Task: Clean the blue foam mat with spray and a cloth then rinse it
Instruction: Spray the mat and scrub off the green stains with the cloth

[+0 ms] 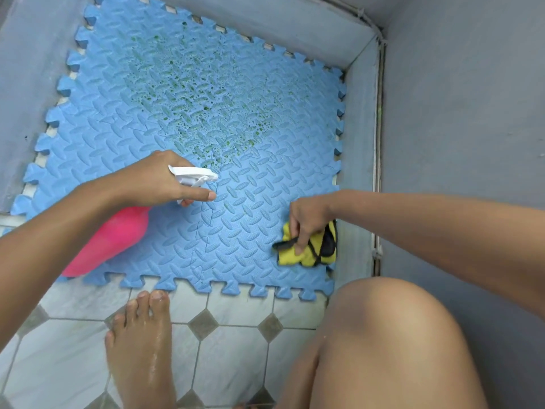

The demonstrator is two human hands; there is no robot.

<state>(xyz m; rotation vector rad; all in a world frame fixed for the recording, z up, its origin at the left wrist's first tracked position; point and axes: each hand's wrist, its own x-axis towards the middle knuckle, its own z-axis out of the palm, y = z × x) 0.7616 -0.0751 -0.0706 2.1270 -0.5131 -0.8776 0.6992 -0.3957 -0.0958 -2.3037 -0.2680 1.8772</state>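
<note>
Left hand grips spray bottle over mat — right hand pinches cloth.

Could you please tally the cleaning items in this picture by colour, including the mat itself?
Blue: 1, the foam mat
Pink with a white trigger head: 1, the spray bottle, held in the left hand
Yellow with black trim: 1, the cloth, under the right hand
Total: 3
</note>
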